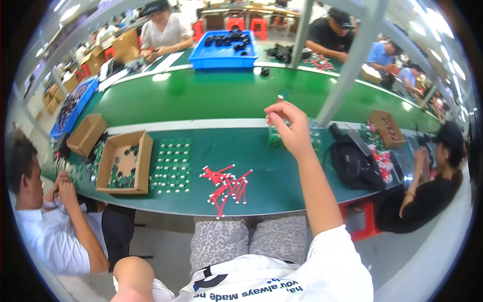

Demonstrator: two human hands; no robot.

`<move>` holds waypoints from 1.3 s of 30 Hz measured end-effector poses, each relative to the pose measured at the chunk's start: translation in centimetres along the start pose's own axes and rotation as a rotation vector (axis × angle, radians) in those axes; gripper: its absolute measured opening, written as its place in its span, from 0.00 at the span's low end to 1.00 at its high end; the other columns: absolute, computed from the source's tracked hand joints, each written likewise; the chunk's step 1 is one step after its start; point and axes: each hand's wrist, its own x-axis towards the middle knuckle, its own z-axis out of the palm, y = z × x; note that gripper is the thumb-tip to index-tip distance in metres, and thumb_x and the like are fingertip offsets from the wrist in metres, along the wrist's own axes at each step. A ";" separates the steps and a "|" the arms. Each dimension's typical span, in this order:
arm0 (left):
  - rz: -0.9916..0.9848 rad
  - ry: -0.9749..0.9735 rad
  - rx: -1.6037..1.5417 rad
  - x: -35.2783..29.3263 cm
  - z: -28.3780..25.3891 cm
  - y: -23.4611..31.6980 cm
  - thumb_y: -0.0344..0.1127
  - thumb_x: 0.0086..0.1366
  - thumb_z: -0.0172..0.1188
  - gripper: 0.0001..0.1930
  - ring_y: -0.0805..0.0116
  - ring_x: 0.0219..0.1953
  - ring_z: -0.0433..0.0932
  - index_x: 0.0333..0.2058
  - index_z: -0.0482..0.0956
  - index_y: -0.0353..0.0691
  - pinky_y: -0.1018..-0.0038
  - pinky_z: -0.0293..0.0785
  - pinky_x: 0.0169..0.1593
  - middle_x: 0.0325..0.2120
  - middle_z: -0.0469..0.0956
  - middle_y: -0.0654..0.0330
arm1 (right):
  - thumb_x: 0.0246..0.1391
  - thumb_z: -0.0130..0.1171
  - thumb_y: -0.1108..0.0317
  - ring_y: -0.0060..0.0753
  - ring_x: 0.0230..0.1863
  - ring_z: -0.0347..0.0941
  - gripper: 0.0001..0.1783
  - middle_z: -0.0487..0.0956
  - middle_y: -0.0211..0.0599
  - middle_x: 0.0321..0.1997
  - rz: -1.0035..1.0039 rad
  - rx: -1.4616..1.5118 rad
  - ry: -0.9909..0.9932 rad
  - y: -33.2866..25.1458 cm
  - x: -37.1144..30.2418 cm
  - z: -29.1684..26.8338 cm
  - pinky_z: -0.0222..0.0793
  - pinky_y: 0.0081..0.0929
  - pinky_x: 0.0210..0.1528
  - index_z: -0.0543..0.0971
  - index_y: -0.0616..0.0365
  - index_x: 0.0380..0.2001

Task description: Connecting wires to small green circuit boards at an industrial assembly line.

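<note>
My right hand [291, 123] is raised over the far part of the bench, its fingers closed in a pinch. Between the fingers is a short red cable [279, 97] with a pale end. A small greenish piece shows just beyond that end, and I cannot tell whether it is attached. Below the hand stand stacked green circuit boards [314, 136], partly hidden by my wrist. A loose pile of red cables [224, 185] with white connectors lies in front of me. Left of it, small green boards with white connectors [173, 166] lie in rows. Only my left elbow shows; that hand is out of view.
A cardboard box [146, 166] holding dark green parts stands left of the boards. A black bag [352, 163] sits at right. Beyond a white rail runs a green conveyor belt [201, 95], with a blue tray [221, 62] of black parts behind. Metal posts rise nearby; co-workers sit on both sides.
</note>
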 end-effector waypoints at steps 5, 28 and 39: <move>-0.135 -0.137 -0.157 -6.4 -1.8 2.7 0.56 0.65 0.44 0.25 0.52 0.44 0.72 0.32 0.76 0.37 0.48 0.65 0.53 0.38 0.77 0.50 | 0.50 0.50 0.76 0.36 0.27 0.74 0.08 0.76 0.43 0.25 0.214 -0.202 -0.269 9.6 -0.7 5.2 0.69 0.29 0.32 0.76 0.61 0.33; -1.420 -1.793 0.636 -27.0 -7.2 -8.5 0.35 0.56 0.55 0.10 0.53 0.35 0.79 0.35 0.83 0.47 0.63 0.74 0.41 0.30 0.80 0.53 | 0.41 0.65 0.65 0.40 0.36 0.69 0.13 0.72 0.39 0.30 -0.145 -0.547 -0.558 5.9 -8.5 14.9 0.69 0.34 0.36 0.74 0.60 0.26; -1.295 -1.418 0.779 -24.8 -5.3 -9.7 0.33 0.52 0.57 0.06 0.56 0.31 0.79 0.29 0.82 0.42 0.66 0.74 0.36 0.25 0.80 0.56 | 0.43 0.62 0.70 0.41 0.35 0.68 0.08 0.72 0.37 0.29 -0.054 -0.405 -0.569 6.4 -8.8 14.8 0.67 0.34 0.38 0.73 0.58 0.24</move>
